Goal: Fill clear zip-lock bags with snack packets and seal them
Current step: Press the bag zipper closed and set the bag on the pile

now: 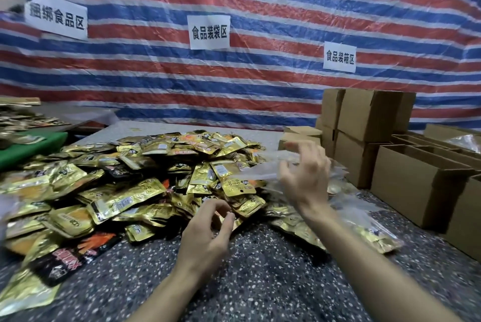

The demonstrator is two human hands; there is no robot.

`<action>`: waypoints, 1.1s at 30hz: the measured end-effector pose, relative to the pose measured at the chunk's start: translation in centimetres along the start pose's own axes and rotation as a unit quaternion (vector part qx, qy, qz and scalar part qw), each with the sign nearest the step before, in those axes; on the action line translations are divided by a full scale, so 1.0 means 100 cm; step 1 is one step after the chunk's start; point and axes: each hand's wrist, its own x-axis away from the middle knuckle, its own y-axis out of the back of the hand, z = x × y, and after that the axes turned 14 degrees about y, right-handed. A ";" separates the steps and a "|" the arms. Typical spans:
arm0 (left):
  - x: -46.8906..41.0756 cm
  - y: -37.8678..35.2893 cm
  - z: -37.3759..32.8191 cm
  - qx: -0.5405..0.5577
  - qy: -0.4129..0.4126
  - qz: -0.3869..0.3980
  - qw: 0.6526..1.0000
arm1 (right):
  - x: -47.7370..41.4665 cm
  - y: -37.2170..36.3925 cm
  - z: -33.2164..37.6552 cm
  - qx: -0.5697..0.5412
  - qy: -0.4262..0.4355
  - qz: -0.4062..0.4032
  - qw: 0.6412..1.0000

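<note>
A big heap of gold snack packets (pixel 135 186) covers the speckled table (pixel 260 275). My right hand (pixel 304 178) is raised over the heap's right side, blurred by motion. Its fingers grip a clear zip-lock bag (pixel 256 172) that sticks out to the left. My left hand (pixel 208 230) hovers low at the heap's near edge. Its fingers and thumb are loosely curled above a gold packet (pixel 235 222), and nothing is visibly held between them. More clear bags (pixel 351 204), some with gold packets inside, lie to the right under my right forearm.
Open cardboard boxes (pixel 416 181) stand along the right edge, with closed ones (pixel 364 113) stacked behind. A green board (pixel 31 147) with more packets sits at the left. A striped tarp wall (pixel 260 9) with paper signs closes the back.
</note>
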 end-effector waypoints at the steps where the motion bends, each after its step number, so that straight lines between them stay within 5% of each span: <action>1: 0.000 0.001 -0.001 0.004 0.006 -0.002 1.000 | 0.013 -0.007 0.015 -0.022 0.044 -0.020 0.999; 10: -0.001 0.018 -0.004 -0.016 0.014 -0.114 0.993 | 0.097 -0.054 0.057 -0.219 0.180 0.040 0.958; 13: 0.002 0.018 -0.007 -0.022 0.046 -0.113 0.992 | 0.105 -0.054 0.052 -0.309 0.100 0.118 0.939; 17: 0.008 0.024 -0.014 -0.041 0.053 -0.113 0.991 | 0.103 -0.055 0.045 -0.344 -0.023 0.101 0.933; 26: 0.044 0.120 -0.021 -0.168 0.030 -0.079 0.982 | 0.103 -0.057 0.040 -0.387 -0.076 0.129 0.910; 29: 0.051 0.169 -0.016 -0.284 0.041 -0.129 0.949 | 0.103 -0.058 0.039 -0.387 -0.078 0.140 0.908; 33: 0.047 0.238 -0.009 -0.462 0.121 -0.242 0.845 | 0.103 -0.059 0.039 -0.383 -0.083 0.139 0.909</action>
